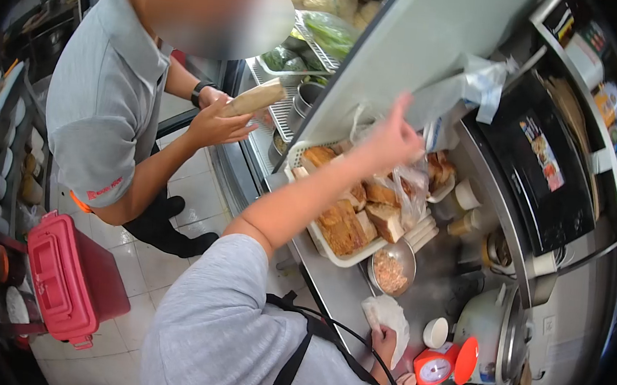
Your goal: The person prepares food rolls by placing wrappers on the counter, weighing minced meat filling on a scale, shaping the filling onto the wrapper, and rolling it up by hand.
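Note:
My left arm reaches out over the counter. My left hand (395,140), smeared by motion, has a finger stretched up and nothing visible in it. Below it lie large browned slabs of roast meat (346,229) in a white plastic basket (343,260), with a clear plastic bag (412,194) beside them. Near the counter's front, my right hand (384,343) is closed on a thin white bag or sheet (391,317). Close by are a metal bowl of chopped pinkish food (391,273), a small white cup (436,332) and a red kitchen scale (435,366).
A co-worker in a grey polo (105,79) stands at the open fridge, holding a beige wrapped bundle (254,100). The fridge door (409,47) juts toward the counter. A red lidded bin (77,279) stands on the tiles. A large pot (484,325) and a black oven (531,161) are at right.

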`<state>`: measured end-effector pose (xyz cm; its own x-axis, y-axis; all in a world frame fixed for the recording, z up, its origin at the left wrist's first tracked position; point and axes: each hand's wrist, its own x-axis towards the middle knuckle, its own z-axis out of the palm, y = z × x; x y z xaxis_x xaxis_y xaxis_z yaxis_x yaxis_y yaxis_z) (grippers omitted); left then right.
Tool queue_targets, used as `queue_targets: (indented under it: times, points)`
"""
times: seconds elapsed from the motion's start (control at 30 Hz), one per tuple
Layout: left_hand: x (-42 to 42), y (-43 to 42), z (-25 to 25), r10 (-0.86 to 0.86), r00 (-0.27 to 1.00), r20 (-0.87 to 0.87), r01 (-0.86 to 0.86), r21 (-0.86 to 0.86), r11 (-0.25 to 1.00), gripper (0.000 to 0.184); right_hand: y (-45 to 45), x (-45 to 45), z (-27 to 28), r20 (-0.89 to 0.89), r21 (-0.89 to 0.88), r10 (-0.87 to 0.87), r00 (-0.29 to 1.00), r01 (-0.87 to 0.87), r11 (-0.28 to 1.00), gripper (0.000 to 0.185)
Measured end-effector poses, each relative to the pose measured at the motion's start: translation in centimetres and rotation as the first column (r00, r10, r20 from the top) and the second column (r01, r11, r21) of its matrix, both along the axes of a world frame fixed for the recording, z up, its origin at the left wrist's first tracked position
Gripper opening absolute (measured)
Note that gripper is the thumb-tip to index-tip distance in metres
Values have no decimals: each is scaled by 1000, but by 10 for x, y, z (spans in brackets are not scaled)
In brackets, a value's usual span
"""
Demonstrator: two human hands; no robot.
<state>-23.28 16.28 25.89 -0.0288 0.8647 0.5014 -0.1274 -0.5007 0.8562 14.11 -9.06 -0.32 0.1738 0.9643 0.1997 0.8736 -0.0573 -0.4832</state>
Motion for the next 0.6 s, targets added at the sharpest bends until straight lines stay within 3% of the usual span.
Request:
queue_targets:
  times: [0.03, 0.13, 0.2, 0.33, 0.43, 0.5, 0.6]
  points:
    - [-27, 23, 6, 99, 982, 162, -95, -31, 995, 83, 1, 4, -3, -16, -12, -4, 1000, 4, 1000, 24]
    - [-104, 43, 41, 167, 962, 216, -131, -173, 976, 81, 5, 10, -8, -80, -96, -52, 995, 44, 994, 25]
    - [-131, 53, 53, 158, 968, 197, -112, -223, 968, 77, 6, 7, 0, -131, -205, -131, 983, 102, 973, 27]
    - [-161, 95, 75, 178, 984, -28, -180, -253, 951, 63, 5, -19, 28, -95, -196, -132, 987, 111, 974, 28]
    - [-172, 105, 95, 191, 969, -153, -230, -298, 926, 68, 4, -18, 28, -92, -216, -143, 985, 120, 969, 29]
    - [-179, 116, 104, 226, 957, -181, -272, -299, 915, 72, 5, -4, 10, -82, -225, -158, 984, 136, 965, 30]
    - [-191, 118, 116, 129, 985, -115, -162, -349, 923, 75, 2, -13, 12, -66, -101, -83, 994, 76, 992, 33]
